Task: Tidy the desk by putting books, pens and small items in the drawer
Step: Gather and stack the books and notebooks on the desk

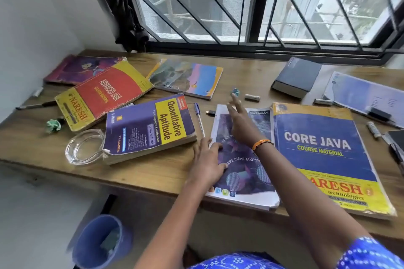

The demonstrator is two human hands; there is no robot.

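Observation:
Books lie scattered on a wooden desk (153, 172). My left hand (207, 159) rests flat on the left edge of a purple Classmate notebook (244, 172) near the front edge. My right hand (240, 122) stretches over that notebook, fingers apart, pointing toward a small blue crumpled ball (235, 92) and a battery (252, 97); it holds nothing. A blue pen (199, 119) and a small USB stick (211, 112) lie left of the notebook. Beside them are the Quantitative Aptitude book (148, 126) and the big Core Java book (323, 155).
A glass ashtray (84, 148), a green paper ball (53, 125), a marker (36, 106), the Advanced Java book (105, 94) and two more books sit left. A dark book (297, 77), papers and batteries lie right. A blue bin (100, 242) stands below the desk.

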